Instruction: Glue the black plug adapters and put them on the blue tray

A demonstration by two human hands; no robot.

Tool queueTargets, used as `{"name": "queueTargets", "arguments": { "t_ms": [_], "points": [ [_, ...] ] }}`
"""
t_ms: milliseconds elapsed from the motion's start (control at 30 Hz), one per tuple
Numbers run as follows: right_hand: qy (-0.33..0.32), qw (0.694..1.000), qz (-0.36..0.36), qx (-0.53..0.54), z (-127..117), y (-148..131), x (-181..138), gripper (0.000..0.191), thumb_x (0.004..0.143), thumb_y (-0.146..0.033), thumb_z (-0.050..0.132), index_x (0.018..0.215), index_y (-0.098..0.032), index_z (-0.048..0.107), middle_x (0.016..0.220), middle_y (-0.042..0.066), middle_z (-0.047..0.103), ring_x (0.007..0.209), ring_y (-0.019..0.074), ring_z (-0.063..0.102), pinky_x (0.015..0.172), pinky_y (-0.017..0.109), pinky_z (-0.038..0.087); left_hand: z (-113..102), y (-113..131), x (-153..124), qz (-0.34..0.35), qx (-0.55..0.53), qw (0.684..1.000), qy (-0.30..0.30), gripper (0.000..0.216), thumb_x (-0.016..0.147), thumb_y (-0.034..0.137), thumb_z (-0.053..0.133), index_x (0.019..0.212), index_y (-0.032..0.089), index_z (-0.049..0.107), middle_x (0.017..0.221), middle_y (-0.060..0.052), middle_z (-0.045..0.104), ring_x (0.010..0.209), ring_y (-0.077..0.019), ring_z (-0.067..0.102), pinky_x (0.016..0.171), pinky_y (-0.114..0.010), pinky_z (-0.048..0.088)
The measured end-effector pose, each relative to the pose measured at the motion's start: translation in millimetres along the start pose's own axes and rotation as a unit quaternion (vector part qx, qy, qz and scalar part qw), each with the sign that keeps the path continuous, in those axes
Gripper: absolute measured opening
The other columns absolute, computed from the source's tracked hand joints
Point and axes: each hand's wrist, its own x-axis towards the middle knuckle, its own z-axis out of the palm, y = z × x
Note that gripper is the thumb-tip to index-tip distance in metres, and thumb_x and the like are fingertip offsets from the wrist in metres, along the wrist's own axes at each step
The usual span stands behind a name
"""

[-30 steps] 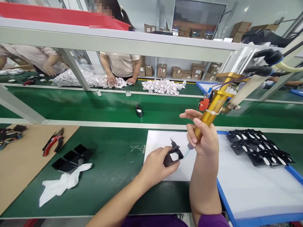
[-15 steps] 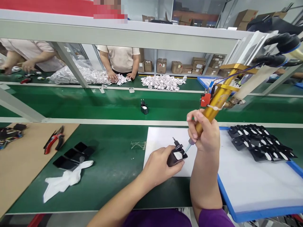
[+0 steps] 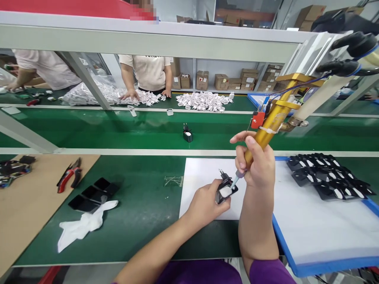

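My left hand (image 3: 205,200) is closed around a black plug adapter housing (image 3: 219,197), tilted, with its pins pointing up and a white part inside. In my right hand (image 3: 258,163) is a gold glue dispenser (image 3: 271,125); the index finger is lifted off its barrel beside a red switch (image 3: 257,120). The dispenser's pale nozzle (image 3: 235,181) reaches into the open housing, at the edge of the white part. A white sheet (image 3: 194,173) lies under both hands.
To the right, a blue-edged tray (image 3: 328,236) bears several black housings (image 3: 328,173). Pliers (image 3: 68,175), black open cases (image 3: 94,193) and a white cloth (image 3: 85,225) lie left. Another adapter (image 3: 187,134) stands on the green conveyor (image 3: 133,128). Beyond it, co-workers' hands (image 3: 130,94) are near white parts.
My right index finger has straightened away from the dispenser. The held housing has turned slightly, and the nozzle sits a little higher in it. The adapter on the conveyor appears farther right.
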Motion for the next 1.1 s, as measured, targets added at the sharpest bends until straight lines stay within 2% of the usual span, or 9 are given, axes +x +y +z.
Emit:
{"name": "queueTargets", "arguments": {
  "t_ms": [200, 400, 567, 733, 833, 900, 967, 1033, 1100],
  "points": [
    [0.010, 1.000, 0.003, -0.002, 3, 1, -1, 0.018, 0.082, -0.037, 0.062, 0.084, -0.019, 0.062, 0.083, 0.001, 0.065, 0.035, 0.0007, 0.037, 0.027, 0.015, 0.030, 15, 3, 4, 0.045, -0.003, 0.999, 0.030, 0.033, 0.075, 0.030, 0.065, 0.105, 0.023, 0.052, 0.086, -0.002, 0.070, 0.075, -0.0192, 0.067, 0.067, -0.027, 0.051],
    [0.009, 1.000, 0.000, 0.012, 6, -1, -4, 0.023, 0.082, -0.037, 0.062, 0.071, -0.019, 0.053, 0.069, -0.003, 0.058, 0.033, 0.0010, 0.035, 0.026, 0.015, 0.026, 21, 2, 5, 0.085, -0.007, 0.994, 0.066, 0.032, 0.077, 0.033, 0.062, 0.105, 0.021, 0.052, 0.089, -0.004, 0.069, 0.076, -0.0199, 0.068, 0.070, -0.029, 0.053],
    [-0.007, 1.000, -0.007, -0.005, 4, 1, -1, 0.024, 0.083, -0.044, 0.060, 0.090, -0.021, 0.059, 0.085, -0.001, 0.060, 0.035, 0.0001, 0.036, 0.027, 0.016, 0.028, 19, -4, 9, 0.063, 0.012, 0.997, 0.039, 0.037, 0.077, 0.035, 0.062, 0.111, 0.023, 0.052, 0.094, -0.004, 0.070, 0.082, -0.0212, 0.068, 0.073, -0.029, 0.052],
    [0.013, 1.000, -0.014, -0.006, -6, 6, 8, 0.026, 0.084, -0.045, 0.058, 0.094, -0.021, 0.059, 0.088, -0.001, 0.059, 0.036, 0.0002, 0.038, 0.026, 0.016, 0.026, 12, -42, 44, 0.004, 0.045, 0.999, -0.016, 0.040, 0.077, 0.034, 0.063, 0.113, 0.021, 0.053, 0.105, -0.008, 0.068, 0.095, -0.0265, 0.064, 0.080, -0.035, 0.049],
    [0.043, 0.999, -0.008, -0.014, -14, 8, 13, 0.024, 0.085, -0.042, 0.058, 0.093, -0.020, 0.059, 0.087, -0.001, 0.060, 0.036, 0.0007, 0.038, 0.026, 0.016, 0.025, 6, -69, 67, 0.023, 0.011, 0.998, -0.052, 0.041, 0.075, 0.032, 0.066, 0.113, 0.019, 0.055, 0.107, -0.009, 0.066, 0.102, -0.0267, 0.060, 0.088, -0.036, 0.046],
    [0.057, 0.998, -0.004, -0.022, -19, 9, 16, 0.023, 0.084, -0.041, 0.059, 0.092, -0.020, 0.058, 0.085, -0.001, 0.060, 0.036, 0.0010, 0.039, 0.026, 0.016, 0.026, -1, -82, 80, 0.045, -0.003, 0.995, -0.091, 0.045, 0.069, 0.036, 0.073, 0.109, 0.021, 0.060, 0.101, -0.005, 0.067, 0.099, -0.0251, 0.061, 0.086, -0.034, 0.047],
    [0.067, 0.997, -0.004, -0.029, -22, 10, 18, 0.023, 0.083, -0.041, 0.060, 0.091, -0.020, 0.058, 0.083, -0.001, 0.060, 0.036, 0.0011, 0.038, 0.026, 0.016, 0.026, -9, -93, 93, 0.038, -0.023, 0.993, -0.111, 0.047, 0.061, 0.042, 0.079, 0.102, 0.024, 0.064, 0.094, -0.001, 0.069, 0.091, -0.0221, 0.064, 0.080, -0.029, 0.049],
    [0.074, 0.997, -0.003, -0.031, -23, 11, 19, 0.023, 0.083, -0.042, 0.061, 0.091, -0.020, 0.058, 0.083, -0.001, 0.061, 0.036, 0.0012, 0.038, 0.026, 0.016, 0.026, -18, -104, 112, 0.004, -0.040, 0.996, -0.085, 0.044, 0.063, 0.046, 0.077, 0.098, 0.023, 0.065, 0.096, -0.001, 0.069, 0.091, -0.0204, 0.065, 0.079, -0.027, 0.050],
    [0.076, 0.997, 0.000, -0.029, -23, 11, 19, 0.023, 0.083, -0.042, 0.061, 0.091, -0.020, 0.058, 0.084, -0.001, 0.061, 0.036, 0.0012, 0.038, 0.026, 0.016, 0.027, -24, -115, 139, -0.044, -0.035, 0.998, -0.008, 0.044, 0.072, 0.046, 0.071, 0.106, 0.020, 0.061, 0.110, -0.007, 0.066, 0.103, -0.0227, 0.062, 0.087, -0.030, 0.047]
  ]
}}
